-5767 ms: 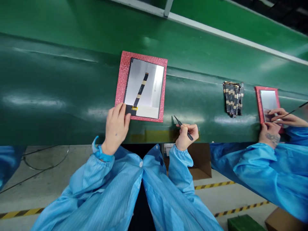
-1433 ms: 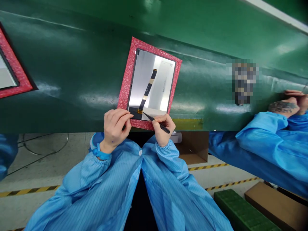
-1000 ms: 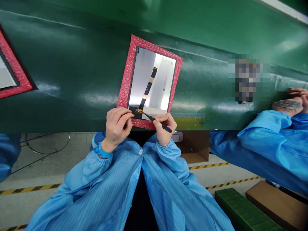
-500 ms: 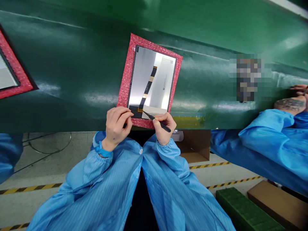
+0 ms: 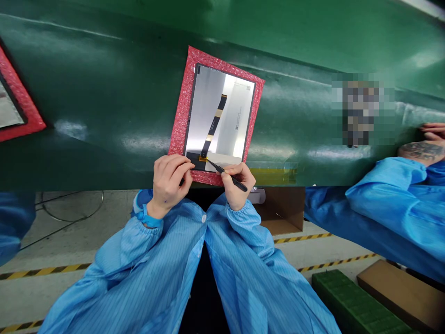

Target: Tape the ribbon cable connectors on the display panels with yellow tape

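A silver display panel [image 5: 229,120] lies on a red foam pad [image 5: 181,116] near the front edge of the green belt [image 5: 104,102]. A black and gold flex cable [image 5: 212,125] runs slantwise across the panel to an orange-taped connector [image 5: 202,159] at its near left corner. My left hand [image 5: 170,178] presses curled fingers on the panel's near left corner beside the connector. My right hand [image 5: 236,183] grips black tweezers [image 5: 225,174] like a pen, their tip touching the connector.
Another red pad with a panel [image 5: 15,111] shows at the left edge. A co-worker's blue sleeve [image 5: 382,204] and tattooed hand [image 5: 419,148] rest at the right. A blurred patch [image 5: 361,111] sits on the belt. Cardboard boxes [image 5: 399,292] and a green crate [image 5: 351,301] stand on the floor.
Since 5.8 s ago the pad came closer and turned, and my right hand brought the tweezers to the connector. Over the last second both hands hardly move.
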### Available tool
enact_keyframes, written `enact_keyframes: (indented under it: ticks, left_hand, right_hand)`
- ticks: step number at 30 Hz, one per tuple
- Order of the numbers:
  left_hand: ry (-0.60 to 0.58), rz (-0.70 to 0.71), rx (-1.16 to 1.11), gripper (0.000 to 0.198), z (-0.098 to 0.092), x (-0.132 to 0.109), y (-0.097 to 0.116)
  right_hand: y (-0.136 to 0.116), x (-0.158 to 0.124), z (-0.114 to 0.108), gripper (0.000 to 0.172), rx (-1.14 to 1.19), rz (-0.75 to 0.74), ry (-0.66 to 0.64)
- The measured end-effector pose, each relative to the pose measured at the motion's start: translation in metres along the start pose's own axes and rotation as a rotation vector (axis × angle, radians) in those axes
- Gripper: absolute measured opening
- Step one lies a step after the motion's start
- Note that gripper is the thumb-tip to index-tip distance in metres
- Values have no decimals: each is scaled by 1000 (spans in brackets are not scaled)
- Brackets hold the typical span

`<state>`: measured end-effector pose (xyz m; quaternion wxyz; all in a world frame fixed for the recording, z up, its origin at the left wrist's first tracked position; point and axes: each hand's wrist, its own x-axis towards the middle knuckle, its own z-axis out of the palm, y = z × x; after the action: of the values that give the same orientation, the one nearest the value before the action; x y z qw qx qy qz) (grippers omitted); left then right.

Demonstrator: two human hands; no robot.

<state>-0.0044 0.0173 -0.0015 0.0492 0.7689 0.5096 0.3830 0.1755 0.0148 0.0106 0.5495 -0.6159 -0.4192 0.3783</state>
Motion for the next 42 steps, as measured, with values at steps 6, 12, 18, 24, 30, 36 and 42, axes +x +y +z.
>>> enact_keyframes:
  ticks: [6, 12, 18, 24, 30, 36, 42]
  left_hand:
    - [-124, 80, -1, 54, -3, 1, 8]
    - [-227, 5, 77, 64, 3, -5, 22]
    - [-207, -81, 108, 65, 13, -13, 30]
    - [-235, -43, 164, 62, 13, -15, 27]
    - [-213, -131, 79, 67, 5, -14, 22]
    - [-165, -206, 116, 43, 1, 2, 21]
    - [-190, -69, 185, 56, 5, -14, 23]
  right_hand:
    - [0, 2, 0, 15, -23, -24, -8]
    - [2, -1, 0, 13, 9, -74, -19]
    - [0, 9, -28, 15, -35, -146, 149]
    - [5, 35, -49, 19, -75, -182, 327]
    - [18, 40, -48, 19, -64, -176, 385]
    - [17, 39, -48, 19, -14, -195, 405]
    - [15, 40, -46, 19, -25, -176, 430]
